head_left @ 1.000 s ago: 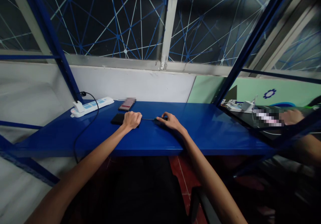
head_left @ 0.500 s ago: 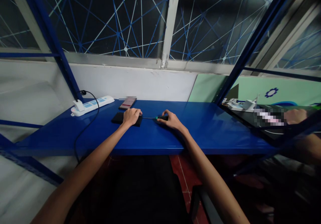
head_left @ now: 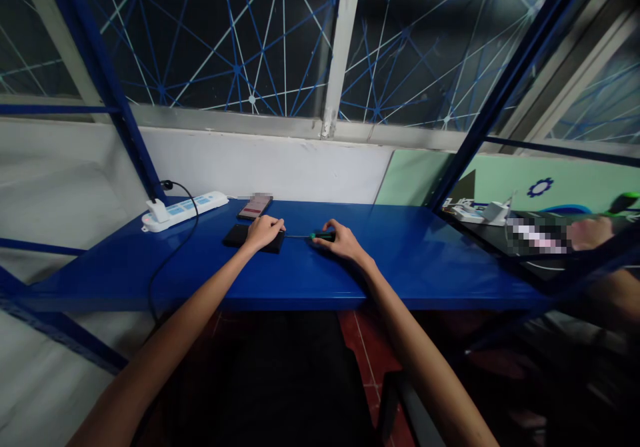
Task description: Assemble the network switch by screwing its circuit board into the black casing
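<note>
Pinching screwdriver in right hand, thin shaft toward black box, left hand resting atop, its grip unclear.

The left hand conceals part of the black case; the right hand hides the rear of the screwdriver (its tip is too small to resolve). Pixelation obscures part of the phone. A co-worker's hand is blurred, the forearm cut off by the right edge.
</note>
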The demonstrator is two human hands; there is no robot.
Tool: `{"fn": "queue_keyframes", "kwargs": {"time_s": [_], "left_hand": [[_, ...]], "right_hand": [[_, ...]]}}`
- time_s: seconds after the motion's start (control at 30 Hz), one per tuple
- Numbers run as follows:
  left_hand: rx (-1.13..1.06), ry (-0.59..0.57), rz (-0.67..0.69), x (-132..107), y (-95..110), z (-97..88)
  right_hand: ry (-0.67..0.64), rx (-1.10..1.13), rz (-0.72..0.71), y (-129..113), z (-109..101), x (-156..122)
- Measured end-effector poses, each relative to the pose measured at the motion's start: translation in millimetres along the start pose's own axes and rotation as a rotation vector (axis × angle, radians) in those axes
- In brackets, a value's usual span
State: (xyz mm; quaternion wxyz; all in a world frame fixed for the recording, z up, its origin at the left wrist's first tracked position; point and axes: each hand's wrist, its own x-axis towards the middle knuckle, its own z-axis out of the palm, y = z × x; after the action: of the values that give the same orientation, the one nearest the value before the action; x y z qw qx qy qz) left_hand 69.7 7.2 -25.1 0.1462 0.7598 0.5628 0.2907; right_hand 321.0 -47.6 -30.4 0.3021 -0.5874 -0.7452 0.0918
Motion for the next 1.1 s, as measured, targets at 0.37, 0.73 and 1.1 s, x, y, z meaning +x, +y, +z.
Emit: {"fn": "queue_keyframes", "kwargs": {"time_s": [0.37,0.73,1.1], "left_hand": [[-0.045,-0.061,0.025,-1.7,2.5,-4.0],[-0.104,-0.102,0.048,-2.5,3.8,-6.4],[-0.116,-0.091,0.047,-2.7,4.2,-6.6]], "right_hand": [[-0.060,-0.026,0.004,-4.8,-2.2,-1.2],[-0.031,-0.063,0.027,-3.4,-3.6,0.3],[-0.019,0.052,0.005,2.5,0.8,2.3]]}}
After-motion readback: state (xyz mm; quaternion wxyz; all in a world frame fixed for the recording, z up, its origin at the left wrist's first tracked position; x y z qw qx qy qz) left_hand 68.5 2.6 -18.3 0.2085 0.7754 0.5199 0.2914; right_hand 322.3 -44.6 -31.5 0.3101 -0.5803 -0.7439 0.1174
